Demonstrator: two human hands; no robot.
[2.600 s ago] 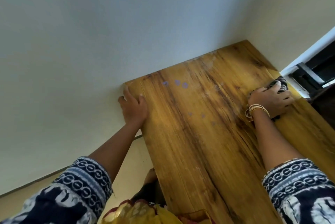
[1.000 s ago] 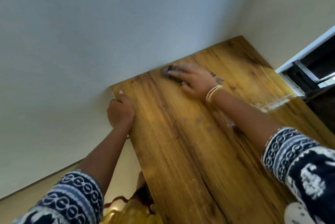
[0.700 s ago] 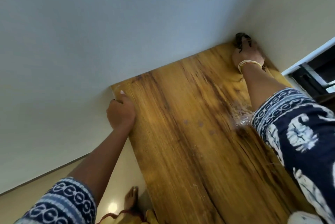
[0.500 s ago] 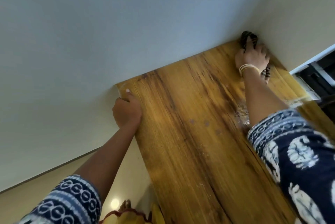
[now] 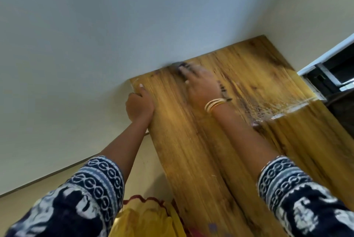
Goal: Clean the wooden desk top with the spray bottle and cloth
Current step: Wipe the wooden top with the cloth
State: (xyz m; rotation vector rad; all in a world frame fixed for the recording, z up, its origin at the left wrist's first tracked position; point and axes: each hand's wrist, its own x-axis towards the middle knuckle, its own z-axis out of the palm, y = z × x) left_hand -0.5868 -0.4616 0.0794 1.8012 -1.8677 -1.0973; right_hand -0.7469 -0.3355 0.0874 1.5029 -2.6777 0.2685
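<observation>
Right hand (image 5: 201,85) presses flat on the dark cloth (image 5: 177,66) at the worktop (image 5: 210,160) far edge, against the wall (image 5: 134,16); fingers blurred, so the grip is unclear. Left hand (image 5: 139,105) is curled over the worktop's left edge near the wall, bracing. Best to keep the cloth flat and work in overlapping passes out from the wall. Wet patch (image 5: 283,110) toward the worktop's right edge needs wiping. Spray bottle is out of view.

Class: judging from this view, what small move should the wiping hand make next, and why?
Probably sweep the dark cloth under the right hand rightward toward the wet foamy patch on the wooden desk top; that patch looks unwiped. The left hand grips the desk edge.
</observation>
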